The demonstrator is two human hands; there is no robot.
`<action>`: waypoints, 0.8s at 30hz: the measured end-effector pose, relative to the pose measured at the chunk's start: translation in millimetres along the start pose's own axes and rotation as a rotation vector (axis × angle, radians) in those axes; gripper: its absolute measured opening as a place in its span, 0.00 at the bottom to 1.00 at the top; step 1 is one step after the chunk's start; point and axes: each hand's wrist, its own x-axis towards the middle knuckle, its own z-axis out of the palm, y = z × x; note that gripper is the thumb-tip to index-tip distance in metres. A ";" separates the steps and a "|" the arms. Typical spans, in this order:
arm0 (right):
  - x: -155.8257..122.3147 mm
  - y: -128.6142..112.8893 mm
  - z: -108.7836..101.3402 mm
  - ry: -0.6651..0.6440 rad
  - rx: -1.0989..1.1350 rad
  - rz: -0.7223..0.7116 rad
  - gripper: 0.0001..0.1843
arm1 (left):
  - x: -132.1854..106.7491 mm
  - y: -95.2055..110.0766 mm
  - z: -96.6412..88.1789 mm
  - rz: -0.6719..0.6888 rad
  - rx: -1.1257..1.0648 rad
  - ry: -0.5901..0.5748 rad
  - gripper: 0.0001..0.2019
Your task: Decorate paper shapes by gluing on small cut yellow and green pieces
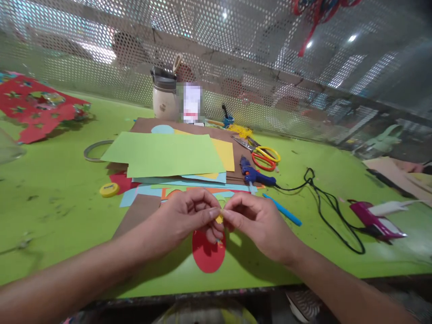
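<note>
My left hand (197, 213) and my right hand (251, 220) meet at the fingertips, both pinching a small yellow piece (219, 218) whose exact kind I cannot make out. Right below them a red paper oval (208, 256) lies on the green table, its upper part covered by my left fingers. Behind my hands is a stack of coloured paper with a light green sheet (165, 153) on top. To the right of the stack rests a blue glue gun (258, 176), and a blue pen-like stick (283, 210) lies near my right hand.
Scissors (265, 155) with red and yellow handles lie behind the glue gun. A black cord leads to a purple power strip (376, 220) at right. A tumbler (164, 96) stands by the mesh wall. Tape (97, 151), a yellow lid (109, 190) and red cut-out paper (43, 105) sit at left.
</note>
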 end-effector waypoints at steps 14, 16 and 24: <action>4.0 9.2 -14.8 -0.031 0.078 0.178 0.11 | 2.6 -1.4 -16.4 -0.096 0.173 0.085 0.12; 5.6 11.0 -21.5 -0.080 0.033 0.225 0.10 | 0.2 -1.8 -22.1 -0.089 0.302 0.066 0.09; 14.7 9.7 -29.4 -0.264 -0.203 0.400 0.06 | -10.4 -0.6 -19.8 0.004 0.938 -0.025 0.10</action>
